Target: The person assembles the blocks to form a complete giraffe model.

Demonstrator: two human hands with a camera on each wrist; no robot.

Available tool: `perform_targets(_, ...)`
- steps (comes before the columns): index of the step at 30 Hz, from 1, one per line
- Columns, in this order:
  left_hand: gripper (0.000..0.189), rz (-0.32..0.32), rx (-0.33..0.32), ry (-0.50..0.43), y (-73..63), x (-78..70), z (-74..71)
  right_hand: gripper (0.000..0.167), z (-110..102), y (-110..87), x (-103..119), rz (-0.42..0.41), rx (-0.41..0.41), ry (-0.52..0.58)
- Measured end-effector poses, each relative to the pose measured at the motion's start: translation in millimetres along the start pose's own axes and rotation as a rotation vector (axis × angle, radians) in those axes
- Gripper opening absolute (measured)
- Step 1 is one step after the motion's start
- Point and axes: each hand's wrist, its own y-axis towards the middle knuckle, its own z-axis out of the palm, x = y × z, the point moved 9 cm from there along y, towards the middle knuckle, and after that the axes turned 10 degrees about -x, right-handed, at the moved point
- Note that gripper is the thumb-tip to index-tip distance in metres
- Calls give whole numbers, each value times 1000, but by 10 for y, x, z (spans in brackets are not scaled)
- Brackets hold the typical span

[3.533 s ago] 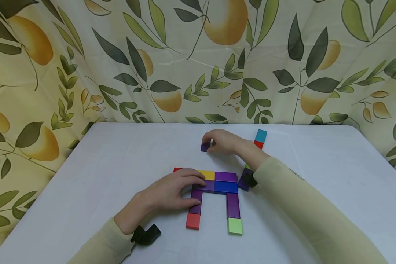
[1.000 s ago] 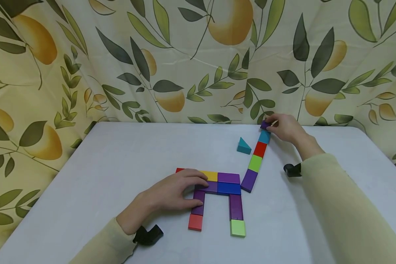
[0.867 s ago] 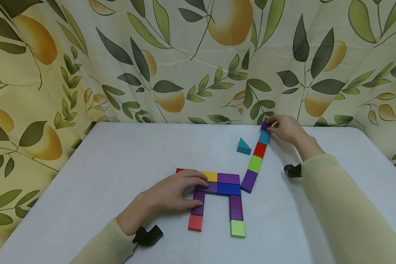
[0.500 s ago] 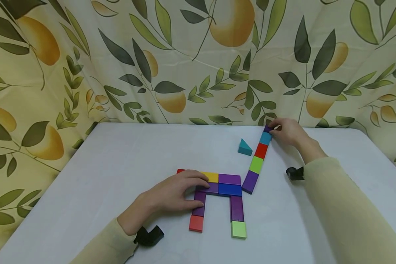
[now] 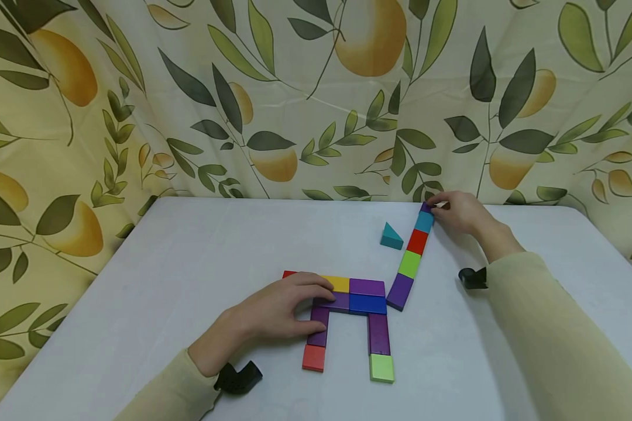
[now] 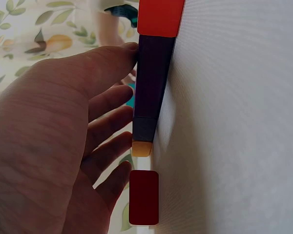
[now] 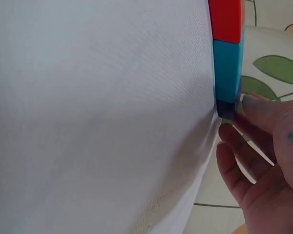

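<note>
My right hand (image 5: 460, 211) pinches a small purple block (image 5: 425, 207) at the far end of a slanting row. In the right wrist view this purple block (image 7: 226, 109) touches a light-blue block (image 7: 228, 70). Nearer along the row lie a red block (image 5: 417, 241), a lime block (image 5: 409, 264) and a longer purple block (image 5: 400, 292). My left hand (image 5: 274, 307) rests with relaxed fingers on the left part of a flat block figure, partly covering it. This figure has a yellow block (image 5: 338, 284), a blue block (image 5: 367, 303) and two purple-block legs.
A teal triangular block (image 5: 391, 236) lies left of the slanting row. The legs end in a red block (image 5: 313, 358) and a light-green block (image 5: 381, 368). The white table's (image 5: 216, 240) far edge is close to the right hand; a patterned cloth (image 5: 316, 117) hangs behind it.
My right hand has carried the purple block rightward to the row's far end and brought it against the light-blue block. The teal triangle has come into view. My left hand stays put.
</note>
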Motion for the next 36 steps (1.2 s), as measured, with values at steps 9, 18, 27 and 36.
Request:
perform_targets(9, 43, 13, -9, 1, 3, -17, -8, 36, 16, -41, -13, 20, 27, 1)
perform_targets(18, 43, -1, -5, 0, 3, -11, 1, 36, 14, -59, -54, 39, 38, 8)
perform_targets(27, 43, 8, -3, -2, 6, -20, 9, 38, -46, -107, 45, -6, 8, -7)
perform_targets(36, 44, 4, -6, 9, 2, -8, 5, 41, -90, -178, 476, -159, -35, 5)
